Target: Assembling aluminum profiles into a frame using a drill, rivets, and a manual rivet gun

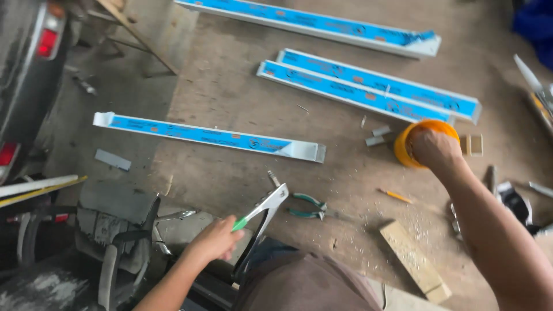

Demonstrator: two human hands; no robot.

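My left hand (216, 238) grips one green-sleeved handle of a silver hand riveter (264, 214), its nose pointing up and away over the floor. My right hand (433, 148) reaches into a round orange container (403, 151) on the floor at the right; its fingers are hidden inside. Small grey metal pieces (377, 136) lie just left of the container. Green-handled snips (308, 206) rest on the floor beside the riveter's head.
Several long white profiles with blue film (207, 135) (368, 86) (311, 23) lie across the floor. A yellow pencil (394, 196), a wooden block (415, 262) and a small wooden frame (472, 144) sit nearby. A vehicle's rear (29, 69) stands far left. Clutter fills the bottom left.
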